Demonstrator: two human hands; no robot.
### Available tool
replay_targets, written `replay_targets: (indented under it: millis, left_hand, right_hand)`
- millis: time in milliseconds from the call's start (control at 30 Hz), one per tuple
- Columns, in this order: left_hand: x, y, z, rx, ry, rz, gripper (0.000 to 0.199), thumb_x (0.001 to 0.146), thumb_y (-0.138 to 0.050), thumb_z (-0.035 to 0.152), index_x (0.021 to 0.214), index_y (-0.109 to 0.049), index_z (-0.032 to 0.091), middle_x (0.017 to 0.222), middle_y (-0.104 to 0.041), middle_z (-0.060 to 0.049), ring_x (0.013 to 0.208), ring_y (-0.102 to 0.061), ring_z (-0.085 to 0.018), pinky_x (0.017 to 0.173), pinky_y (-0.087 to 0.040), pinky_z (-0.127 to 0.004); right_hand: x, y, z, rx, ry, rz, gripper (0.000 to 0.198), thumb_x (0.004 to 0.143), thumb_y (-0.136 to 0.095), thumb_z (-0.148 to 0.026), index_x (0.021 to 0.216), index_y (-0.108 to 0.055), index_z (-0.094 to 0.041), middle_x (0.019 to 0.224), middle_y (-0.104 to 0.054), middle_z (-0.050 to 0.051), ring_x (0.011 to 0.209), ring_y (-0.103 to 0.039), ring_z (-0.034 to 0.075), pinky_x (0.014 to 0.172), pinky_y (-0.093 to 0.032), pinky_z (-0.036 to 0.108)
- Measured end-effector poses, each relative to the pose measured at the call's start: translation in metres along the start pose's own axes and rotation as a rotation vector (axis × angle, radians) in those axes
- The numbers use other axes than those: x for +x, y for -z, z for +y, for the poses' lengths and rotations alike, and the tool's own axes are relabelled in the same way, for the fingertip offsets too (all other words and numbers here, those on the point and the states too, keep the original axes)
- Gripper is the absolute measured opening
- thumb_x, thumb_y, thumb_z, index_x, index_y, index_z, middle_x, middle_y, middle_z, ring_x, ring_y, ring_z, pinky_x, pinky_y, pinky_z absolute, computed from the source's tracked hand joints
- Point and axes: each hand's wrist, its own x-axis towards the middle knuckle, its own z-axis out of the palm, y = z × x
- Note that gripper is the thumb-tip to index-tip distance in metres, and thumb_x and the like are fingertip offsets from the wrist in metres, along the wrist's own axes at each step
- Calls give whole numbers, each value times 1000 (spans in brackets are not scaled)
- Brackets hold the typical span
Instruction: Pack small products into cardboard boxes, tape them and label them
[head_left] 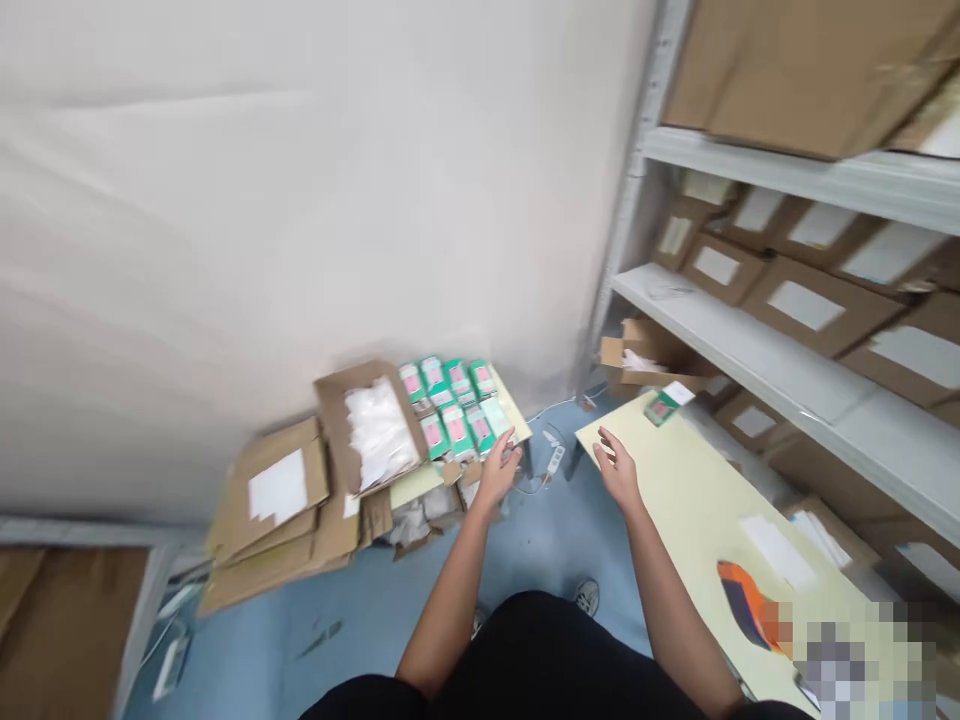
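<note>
1. Landmark: the long pale table (675,480). The right hand (616,470) appears over its far left corner, thumb and fingers apart.
2. Left of the long table, the left hand (495,475) has loosely curved, parted fingers beside a pale green pack (495,417); whether they touch, I cannot tell.
3. Further left of the long table, green packs (457,428) with pink label panels stand in rows on a small table (514,405); their print is too blurred to read.
4. On the long table's far end lies a single green pack (661,408), its lettering illegible.
5. Right of the long table, shelved cartons (780,278) bear white labels (806,305), wording unreadable.
</note>
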Motion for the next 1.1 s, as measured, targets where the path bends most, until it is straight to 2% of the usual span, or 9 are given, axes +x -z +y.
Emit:
replay_targets:
  millis: [200,300,400,500,667,767,967,1100]
  left_hand:
    - [-54,176,-43,-105,57,231,61,96,-65,50,151,-56,25,158,-54,-13,142,-56,-30,116,-47,-46]
    - [-81,256,-65,-131,64,339,63,95,-67,49,152,-55,25,156,-56,-14,141,-56,-30,118,-45,-47]
    - [-105,326,-83,-186,66,440,63,95,-68,47,153,-54,26,158,-55,-13,143,-54,-31,119,-43,-47]
    - [-127,385,-95,-222,71,535,64,95,-68,46,154,-53,25,160,-52,-13,147,-50,-31,122,-39,-46]
    - [-157,458,-115,-226,101,652,62,96,-68,44,154,-53,27,162,-50,-11,148,-48,-31,123,-37,-46]
    - [-165,492,-135,-245,139,707,64,96,-69,43,155,-52,25,161,-51,-13,148,-48,-31,123,-37,-45]
    - [-156,555,-183,-279,312,780,71,92,-70,38,157,-49,19,159,-52,-17,149,-48,-32,123,-39,-46]
    - [-145,593,-214,-270,382,753,71,87,-73,33,154,-54,18,154,-58,-16,145,-52,-33,121,-40,-44]
  right_hand:
    - [-38,-177,-61,41,101,-228,67,92,-59,-64,144,-64,-21,145,-65,17,129,-64,32,105,-56,51]
    - [-66,-262,-93,39,145,-314,67,92,-59,-63,145,-64,-21,148,-62,17,130,-63,34,104,-56,52]
    - [-93,-338,-125,31,217,-413,66,93,-59,-61,146,-63,-23,152,-60,17,136,-59,35,105,-56,53]
    - [-114,-405,-153,39,291,-523,64,94,-59,-60,147,-61,-24,154,-57,15,140,-55,34,107,-55,52]
    - [-136,-502,-184,54,326,-673,64,94,-60,-58,150,-58,-27,157,-54,14,140,-54,34,103,-57,53]
    - [-142,-554,-190,35,364,-723,64,94,-59,-55,150,-57,-25,158,-54,14,144,-50,33,111,-52,55]
    - [-144,-650,-180,-67,430,-828,63,96,-56,-47,153,-55,-21,158,-55,12,150,-45,31,126,-36,53]
    - [-143,-701,-166,-286,449,-944,61,96,-54,-36,154,-53,-19,157,-55,13,153,-42,32,129,-30,51]
